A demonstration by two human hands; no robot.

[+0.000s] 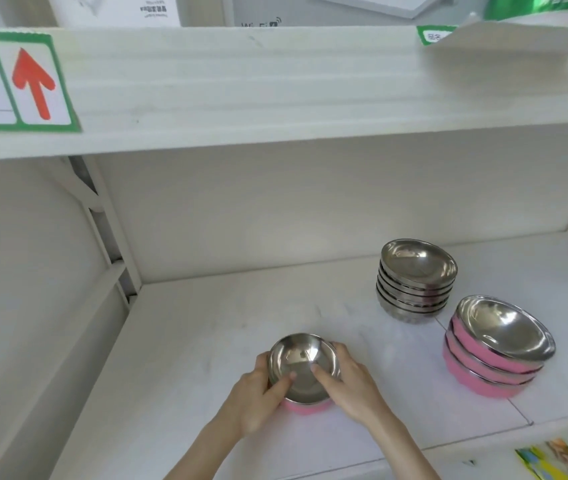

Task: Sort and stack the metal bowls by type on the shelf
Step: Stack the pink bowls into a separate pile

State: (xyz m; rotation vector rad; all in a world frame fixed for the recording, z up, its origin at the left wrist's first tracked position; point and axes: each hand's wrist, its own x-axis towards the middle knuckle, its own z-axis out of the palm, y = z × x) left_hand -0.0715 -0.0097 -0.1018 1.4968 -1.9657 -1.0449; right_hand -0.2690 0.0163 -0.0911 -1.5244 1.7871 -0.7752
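A pink-sided metal bowl [301, 362] sits near the front middle of the white shelf [206, 323]. Both hands grip it: my left hand [258, 396] holds its left rim with the thumb inside, and my right hand [351, 382] holds its right rim with the thumb inside. To the right stands a stack of several plain steel bowls [416, 282]. In front of that, nearer the shelf's right front, stands a stack of pink-sided bowls [497, 348], slightly tilted.
An upper shelf board [275, 91] overhangs the space, with a green label showing a red arrow [33, 81] at its left. Colourful packets [559, 459] lie below the shelf's front right edge. A shelf upright [109, 220] stands at the left.
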